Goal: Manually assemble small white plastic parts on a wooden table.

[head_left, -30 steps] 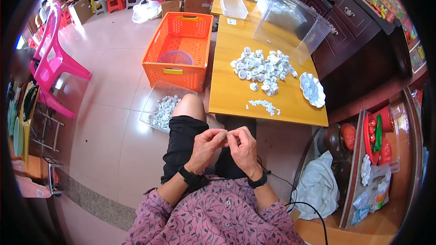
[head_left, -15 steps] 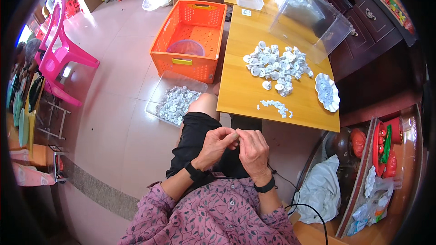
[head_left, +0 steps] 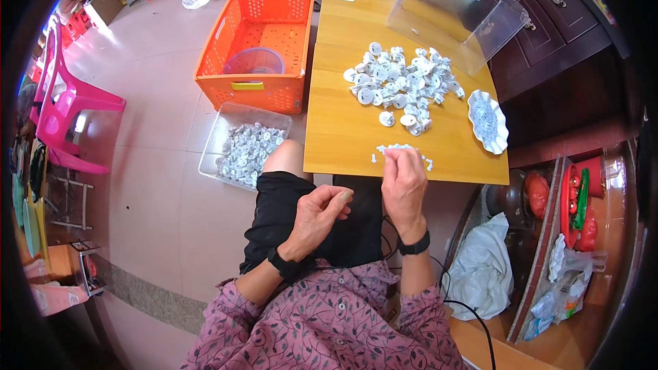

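Observation:
My left hand (head_left: pixel 319 216) is closed above my lap, its thumb pressed against the curled fingers. Whatever lies inside that pinch is too small or hidden to make out. Over the near edge of the wooden table (head_left: pixel 336 144), my right hand (head_left: pixel 406 188) has its fingertips pinched together at a row of small white plastic pieces (head_left: pixel 392 146). The hand covers part of the row, and I cannot tell if a piece is between the fingers. Beyond it lies a heap of white round-headed plastic parts (head_left: pixel 404 82). A white wavy-rimmed dish (head_left: pixel 501 138) of small clear pieces stands to the right.
On the floor to the left are a clear bin (head_left: pixel 208 157) of whitish parts and an orange crate (head_left: pixel 250 87) with a round basket inside. A large clear box (head_left: pixel 428 34) lies toward the table's back. A pink chair (head_left: pixel 82 106) stands far left; a black cable (head_left: pixel 476 308) runs at right.
My hands, together before, are now apart. The right has reached forward to the small white pieces at the table edge; the left stays over my lap. The view has shifted slightly.

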Tool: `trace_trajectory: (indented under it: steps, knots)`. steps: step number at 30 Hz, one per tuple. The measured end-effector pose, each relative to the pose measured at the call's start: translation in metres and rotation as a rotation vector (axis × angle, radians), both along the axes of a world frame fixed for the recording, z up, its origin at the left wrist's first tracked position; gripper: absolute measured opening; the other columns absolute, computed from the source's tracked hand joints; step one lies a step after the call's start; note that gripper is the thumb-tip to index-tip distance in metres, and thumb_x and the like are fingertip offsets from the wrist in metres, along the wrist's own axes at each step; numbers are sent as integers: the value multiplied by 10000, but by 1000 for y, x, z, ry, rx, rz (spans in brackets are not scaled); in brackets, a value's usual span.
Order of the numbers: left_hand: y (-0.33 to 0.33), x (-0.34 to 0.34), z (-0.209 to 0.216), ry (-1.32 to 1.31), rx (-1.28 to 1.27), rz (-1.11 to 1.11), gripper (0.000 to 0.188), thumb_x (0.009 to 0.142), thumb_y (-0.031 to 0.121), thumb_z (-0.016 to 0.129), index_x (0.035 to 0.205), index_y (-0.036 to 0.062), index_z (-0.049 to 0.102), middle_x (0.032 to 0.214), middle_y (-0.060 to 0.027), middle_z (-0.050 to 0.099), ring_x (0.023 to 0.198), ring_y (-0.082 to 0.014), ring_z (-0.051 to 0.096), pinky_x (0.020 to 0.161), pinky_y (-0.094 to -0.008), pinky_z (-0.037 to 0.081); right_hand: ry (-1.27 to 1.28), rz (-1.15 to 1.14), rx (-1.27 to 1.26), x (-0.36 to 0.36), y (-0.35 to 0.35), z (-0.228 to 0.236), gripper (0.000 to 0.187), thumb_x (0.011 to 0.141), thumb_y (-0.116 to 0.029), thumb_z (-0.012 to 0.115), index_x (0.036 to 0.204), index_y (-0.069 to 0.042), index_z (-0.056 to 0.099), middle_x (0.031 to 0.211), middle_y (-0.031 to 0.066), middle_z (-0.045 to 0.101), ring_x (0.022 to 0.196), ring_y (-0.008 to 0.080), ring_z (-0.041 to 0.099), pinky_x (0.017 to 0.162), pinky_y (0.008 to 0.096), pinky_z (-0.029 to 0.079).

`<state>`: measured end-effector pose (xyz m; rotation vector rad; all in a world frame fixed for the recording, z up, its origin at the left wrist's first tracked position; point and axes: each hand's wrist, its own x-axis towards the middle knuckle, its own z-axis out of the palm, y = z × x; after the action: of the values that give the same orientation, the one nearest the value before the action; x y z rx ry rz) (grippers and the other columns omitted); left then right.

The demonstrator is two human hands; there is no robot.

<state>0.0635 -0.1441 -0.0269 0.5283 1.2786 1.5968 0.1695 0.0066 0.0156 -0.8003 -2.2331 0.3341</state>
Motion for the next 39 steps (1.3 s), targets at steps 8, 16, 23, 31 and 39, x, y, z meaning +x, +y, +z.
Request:
trace_trajectory:
  steps: [8, 16, 23, 31, 39]
  knots:
    - [11, -11, 9, 249, 49, 21, 177, 990, 142, 603, 1036, -9, 683, 882, -30, 654, 788, -92, 635, 695, -228, 524, -21, 8, 126, -29, 54, -8, 86, 862, 45, 580, 941, 12, 579, 968, 161, 624, 928, 355, 589, 836, 449, 469]
    - [33, -27, 6, 752, 151, 307, 170, 843, 16, 708, 1006, -18, 671, 839, -128, 626, 672, -201, 634, 598, -290, 507, -38, 161, -139, -44, 36, -8, 82, 839, 39, 579, 915, 9, 589, 931, 161, 624, 904, 361, 592, 799, 435, 479]
    - [47, -41, 8, 991, 97, 331, 380, 792, -1, 746, 1151, -15, 622, 1004, -115, 588, 698, -166, 615, 587, -266, 513, -15, 253, -247, -50, 8, -2, 76, 842, 52, 595, 904, 9, 600, 904, 157, 618, 832, 334, 619, 734, 402, 506]
    - [56, -38, 14, 1200, -41, 265, 478, 714, 63, 798, 1156, 9, 626, 995, -149, 575, 798, -287, 613, 685, -372, 522, 190, 98, -564, -35, -1, 0, 71, 892, -1, 660, 962, 12, 668, 886, 57, 604, 722, 108, 614, 624, 244, 510]
    - [51, -42, 14, 917, 66, 275, 308, 743, 64, 800, 1022, 23, 676, 809, -79, 579, 730, -188, 599, 644, -288, 487, 377, 19, -942, -21, -11, -3, 109, 920, -20, 639, 1020, 23, 652, 893, 4, 613, 733, 48, 563, 660, 199, 470]
